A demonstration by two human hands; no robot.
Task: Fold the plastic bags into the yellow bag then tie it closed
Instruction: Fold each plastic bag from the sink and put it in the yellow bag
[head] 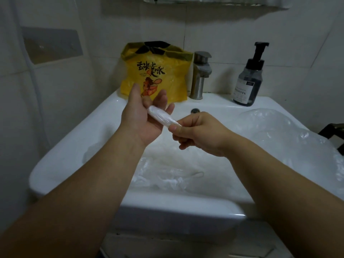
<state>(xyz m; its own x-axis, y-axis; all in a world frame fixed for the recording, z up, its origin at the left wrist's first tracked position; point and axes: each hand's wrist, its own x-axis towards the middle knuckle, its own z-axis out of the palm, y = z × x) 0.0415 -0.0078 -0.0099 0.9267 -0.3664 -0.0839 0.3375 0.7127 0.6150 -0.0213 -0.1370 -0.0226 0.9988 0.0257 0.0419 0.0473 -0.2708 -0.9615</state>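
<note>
yellow bag point(154, 75), printed with black chinese characters and a cartoon figure, stands upright on the back rim of the white sink point(214, 105) beside the tap point(201, 75); the label on the pump bottle point(249, 81) is too blurred to read. my right hand point(197, 133) pinches one end of a rolled plastic bag point(162, 116) resting on the flat, loose fingers of my left hand point(143, 118). clear bags point(163, 175) lie crumpled in the basin.

The left hand point(142, 121) hides part of the yellow bag point(167, 79); print on the bottle point(248, 82) is too small to read.
</note>
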